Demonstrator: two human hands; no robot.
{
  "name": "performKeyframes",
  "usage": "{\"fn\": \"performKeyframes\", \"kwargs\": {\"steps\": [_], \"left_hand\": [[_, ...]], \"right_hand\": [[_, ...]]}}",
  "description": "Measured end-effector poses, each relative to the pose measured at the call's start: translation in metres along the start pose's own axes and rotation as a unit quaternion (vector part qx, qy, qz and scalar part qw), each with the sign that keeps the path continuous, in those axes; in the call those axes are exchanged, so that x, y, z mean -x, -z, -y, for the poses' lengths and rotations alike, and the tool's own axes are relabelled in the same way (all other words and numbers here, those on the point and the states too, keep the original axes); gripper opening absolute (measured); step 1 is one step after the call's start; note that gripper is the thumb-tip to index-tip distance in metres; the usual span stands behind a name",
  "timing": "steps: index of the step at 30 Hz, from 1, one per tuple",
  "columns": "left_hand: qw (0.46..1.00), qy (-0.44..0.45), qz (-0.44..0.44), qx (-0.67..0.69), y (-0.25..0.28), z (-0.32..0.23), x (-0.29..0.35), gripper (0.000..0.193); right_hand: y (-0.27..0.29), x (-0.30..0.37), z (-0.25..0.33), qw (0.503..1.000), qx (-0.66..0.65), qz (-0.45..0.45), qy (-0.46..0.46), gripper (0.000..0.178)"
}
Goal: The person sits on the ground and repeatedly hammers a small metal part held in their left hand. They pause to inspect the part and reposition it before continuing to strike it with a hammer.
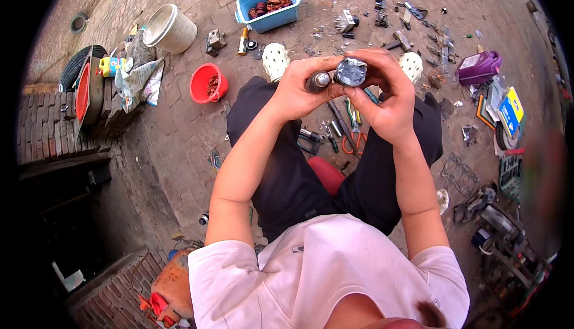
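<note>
Above the gap between the 2 legs (287, 170), the left hand (296, 93) is closing its fingers round a dark rod (319, 81), and the right hand (393, 99) is pinching a grey-ended cylinder (351, 72) just beside it, though whether left fingers are bracing it too, I cannot tell. If the right fingertips are slackening or the rod is knocking it, the cylinder could be dropping toward the pliers (345, 145), while farther out a red bowl (203, 92) and a blue tub (277, 20) are sitting.

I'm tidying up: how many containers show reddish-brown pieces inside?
2: the blue tub, beyond the left hand, and the red bucket, to that hand's left. Others may be hidden.
</note>
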State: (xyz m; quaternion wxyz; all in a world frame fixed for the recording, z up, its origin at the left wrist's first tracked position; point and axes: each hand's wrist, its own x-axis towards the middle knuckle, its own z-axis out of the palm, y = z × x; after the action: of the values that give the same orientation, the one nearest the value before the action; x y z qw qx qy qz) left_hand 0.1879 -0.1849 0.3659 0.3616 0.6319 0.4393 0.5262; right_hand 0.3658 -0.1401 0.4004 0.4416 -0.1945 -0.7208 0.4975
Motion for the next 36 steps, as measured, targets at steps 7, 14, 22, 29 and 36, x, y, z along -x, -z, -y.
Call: {"fn": "performKeyframes", "kwargs": {"steps": [7,14,22,29,36], "left_hand": [[0.999,0.022,0.009,-0.024,-0.007,-0.003,-0.003,0.036],[0.994,0.070,0.070,-0.047,-0.003,-0.007,-0.004,0.027],[0.994,0.107,-0.025,0.017,-0.006,0.004,0.000,0.035],[0.991,0.034,-0.076,-0.108,-0.007,-0.007,-0.003,0.029],[0.967,-0.038,-0.118,-0.221,-0.010,-0.006,-0.003,0.030]], "right_hand": [[-0.004,0.001,-0.004,0.994,0.004,-0.073,-0.084,0.038],[-0.006,0.002,-0.006,0.988,-0.021,-0.095,-0.117,0.035],[-0.007,0.002,-0.012,0.970,-0.096,-0.094,-0.202,0.036],[-0.004,0.001,-0.018,0.963,-0.164,-0.080,-0.199,0.038],[-0.003,-0.002,-0.016,0.967,-0.152,-0.071,-0.193,0.037]]}}
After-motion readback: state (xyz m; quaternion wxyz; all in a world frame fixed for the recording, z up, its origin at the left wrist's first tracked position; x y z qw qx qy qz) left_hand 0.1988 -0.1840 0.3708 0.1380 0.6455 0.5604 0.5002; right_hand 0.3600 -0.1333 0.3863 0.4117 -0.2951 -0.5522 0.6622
